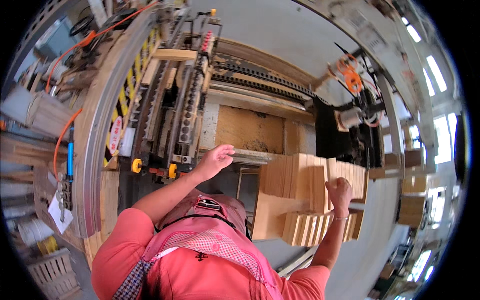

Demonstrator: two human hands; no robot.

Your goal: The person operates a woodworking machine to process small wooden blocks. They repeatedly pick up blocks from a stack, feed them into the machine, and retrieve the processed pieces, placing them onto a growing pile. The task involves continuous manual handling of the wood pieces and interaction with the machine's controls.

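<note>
Two stacks of wooden boards (310, 175) on edge before us, right of woodworking machine (185, 100); upper stack's boards stand with long axis upright, lower stack (320, 227) just beneath. Our right hand (340, 192) closed on one upright board. Our left hand (216, 159) open, fingers loose, empty, near machine's edge.

Bright daylight from windows (436, 75) at right, blown out; heavy fisheye bending, black corners.

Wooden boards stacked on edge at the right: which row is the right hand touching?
The upper row of boards. The right hand rests against its front, above the lower row, which nothing touches.
</note>
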